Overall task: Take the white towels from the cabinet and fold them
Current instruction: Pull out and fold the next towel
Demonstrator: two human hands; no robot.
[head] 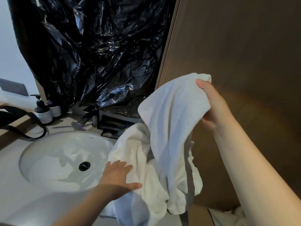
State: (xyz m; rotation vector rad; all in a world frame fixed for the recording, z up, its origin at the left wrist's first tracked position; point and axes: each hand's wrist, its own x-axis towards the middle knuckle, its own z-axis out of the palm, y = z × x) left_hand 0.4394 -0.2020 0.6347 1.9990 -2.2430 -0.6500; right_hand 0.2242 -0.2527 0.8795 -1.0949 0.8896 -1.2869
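Head view, our right hand (211, 108) gripping white towel (171, 119) right of sink (48, 160), our left hand (117, 175) spread flat on its lower folds.

No legible text, tiny dark mark (91, 137) on the sink (48, 162) too small to read, pump bottle (42, 111) label blurred

White towel (171, 121) unfolded, rumpled: one end lifted high, rest heaped on counter (19, 201) beside sink (48, 160).

right hand (211, 106) partly hidden in white towel (169, 121), towel bottom cut off
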